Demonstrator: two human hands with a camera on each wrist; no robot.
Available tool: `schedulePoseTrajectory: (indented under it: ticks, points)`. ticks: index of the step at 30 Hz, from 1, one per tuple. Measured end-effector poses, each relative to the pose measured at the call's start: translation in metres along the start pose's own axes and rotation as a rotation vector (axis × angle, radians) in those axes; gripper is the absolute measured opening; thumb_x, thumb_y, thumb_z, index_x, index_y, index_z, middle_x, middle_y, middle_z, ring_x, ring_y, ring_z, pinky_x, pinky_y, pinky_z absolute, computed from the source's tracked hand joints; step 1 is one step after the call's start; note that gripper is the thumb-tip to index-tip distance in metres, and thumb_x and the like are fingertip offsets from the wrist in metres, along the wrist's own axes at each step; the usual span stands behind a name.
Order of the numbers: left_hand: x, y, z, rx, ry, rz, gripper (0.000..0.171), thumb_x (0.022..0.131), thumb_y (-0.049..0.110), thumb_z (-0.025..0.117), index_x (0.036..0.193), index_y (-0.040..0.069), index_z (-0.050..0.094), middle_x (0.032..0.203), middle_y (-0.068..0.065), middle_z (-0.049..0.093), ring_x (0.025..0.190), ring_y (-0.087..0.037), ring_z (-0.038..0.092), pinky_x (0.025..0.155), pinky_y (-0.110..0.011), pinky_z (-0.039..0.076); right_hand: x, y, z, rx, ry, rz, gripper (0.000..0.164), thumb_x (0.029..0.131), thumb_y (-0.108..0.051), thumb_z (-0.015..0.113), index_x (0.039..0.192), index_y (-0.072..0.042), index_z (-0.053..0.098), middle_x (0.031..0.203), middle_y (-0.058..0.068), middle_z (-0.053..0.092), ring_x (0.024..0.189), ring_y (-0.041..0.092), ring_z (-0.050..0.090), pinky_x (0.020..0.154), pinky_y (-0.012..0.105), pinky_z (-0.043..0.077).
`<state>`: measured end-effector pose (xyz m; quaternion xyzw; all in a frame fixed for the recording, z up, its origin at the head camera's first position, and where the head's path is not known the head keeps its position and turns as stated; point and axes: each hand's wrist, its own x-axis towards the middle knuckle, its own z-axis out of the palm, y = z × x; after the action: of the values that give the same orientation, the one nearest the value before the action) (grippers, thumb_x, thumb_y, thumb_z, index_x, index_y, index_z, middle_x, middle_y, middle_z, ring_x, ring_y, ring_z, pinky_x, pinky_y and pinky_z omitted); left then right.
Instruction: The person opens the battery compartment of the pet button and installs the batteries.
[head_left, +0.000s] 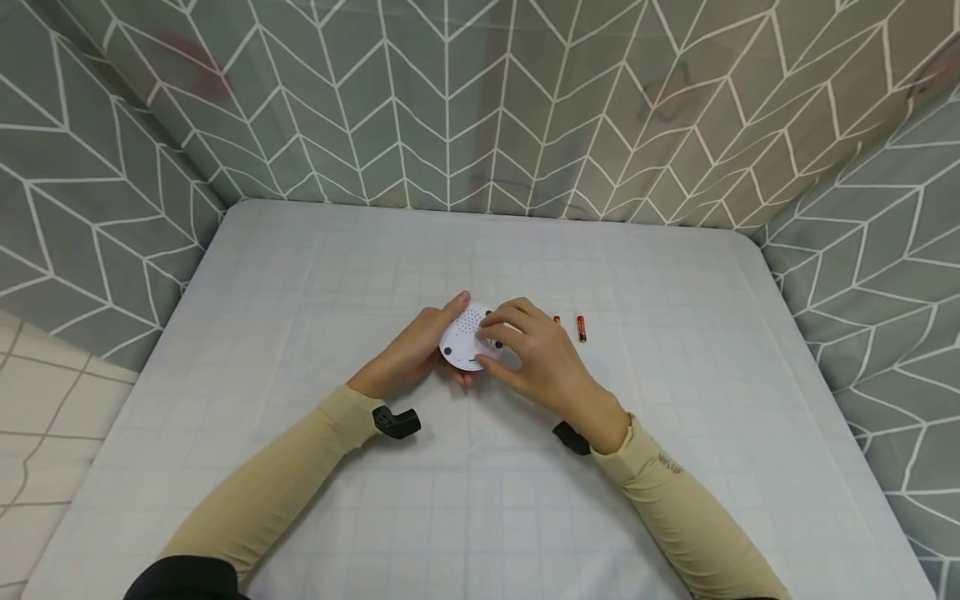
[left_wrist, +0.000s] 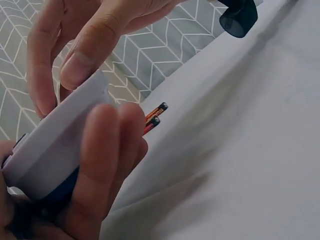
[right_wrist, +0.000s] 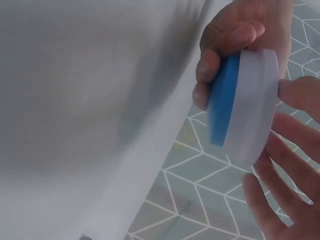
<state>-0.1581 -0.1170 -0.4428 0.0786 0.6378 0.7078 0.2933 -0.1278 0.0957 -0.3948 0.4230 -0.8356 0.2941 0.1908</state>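
Observation:
A white, rounded electronic device (head_left: 459,340) with a grid of small holes and dark round feet is held above the table by my left hand (head_left: 411,346). The left fingers curl under it and the thumb lies along its far edge. Its other side is blue (right_wrist: 225,102), seen in the right wrist view. My right hand (head_left: 536,354) is over the white face, its thumb and fingertips touching it and hiding part of it. To the right lie a red-and-black battery (head_left: 581,328) and a second battery (head_left: 557,319), partly hidden by the right hand.
A white cloth with a faint grid covers the table (head_left: 360,500). Green curtains (head_left: 450,108) with white herringbone lines hang behind and at both sides. Black wrist cameras (head_left: 397,422) sit at the sleeve cuffs. Pale floor tiles (head_left: 52,417) show at left.

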Motion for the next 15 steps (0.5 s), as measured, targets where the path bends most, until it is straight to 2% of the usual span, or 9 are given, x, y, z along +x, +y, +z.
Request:
schedulePoseTrajectory:
  ticks: [3, 6, 10, 15]
  points:
    - [0.0011, -0.0026, 0.0011, -0.01, 0.02, -0.018, 0.074, 0.097, 0.065, 0.044, 0.095, -0.004, 0.071, 0.07, -0.022, 0.07, 0.049, -0.03, 0.066, 0.049, -0.041, 0.056, -0.0008, -0.0018, 0.001, -0.019, -0.023, -0.02, 0.019, 0.082, -0.018, 0.081, 0.096, -0.008, 0.072, 0.103, 0.002, 0.068, 0.104, 0.018, 0.06, 0.088, 0.03, 0.052]
    - [-0.0005, -0.0054, 0.0022, -0.005, -0.005, -0.02, 0.07, 0.098, 0.061, 0.046, 0.093, -0.004, 0.07, 0.063, -0.019, 0.067, 0.043, -0.025, 0.06, 0.042, -0.034, 0.05, -0.0042, -0.0024, 0.0024, -0.031, -0.04, -0.023, 0.017, 0.082, -0.017, 0.081, 0.094, -0.008, 0.072, 0.1, 0.002, 0.069, 0.1, 0.018, 0.061, 0.082, 0.029, 0.054]
    - [-0.0031, -0.0076, 0.0028, -0.004, -0.035, 0.004, 0.064, 0.1, 0.055, 0.049, 0.091, -0.006, 0.067, 0.057, -0.015, 0.06, 0.039, -0.02, 0.05, 0.039, -0.03, 0.043, -0.0069, -0.0037, 0.0032, -0.04, -0.053, -0.021, 0.017, 0.084, -0.019, 0.08, 0.094, -0.007, 0.073, 0.098, 0.003, 0.069, 0.097, 0.018, 0.062, 0.08, 0.029, 0.054]
    - [-0.0038, -0.0084, 0.0032, 0.017, -0.013, 0.013, 0.062, 0.098, 0.055, 0.052, 0.09, -0.005, 0.068, 0.052, -0.012, 0.058, 0.035, -0.017, 0.046, 0.036, -0.028, 0.04, -0.0059, -0.0064, 0.0048, -0.072, -0.058, -0.003, 0.016, 0.084, -0.021, 0.08, 0.091, -0.008, 0.074, 0.096, 0.001, 0.07, 0.095, 0.017, 0.063, 0.08, 0.028, 0.055]
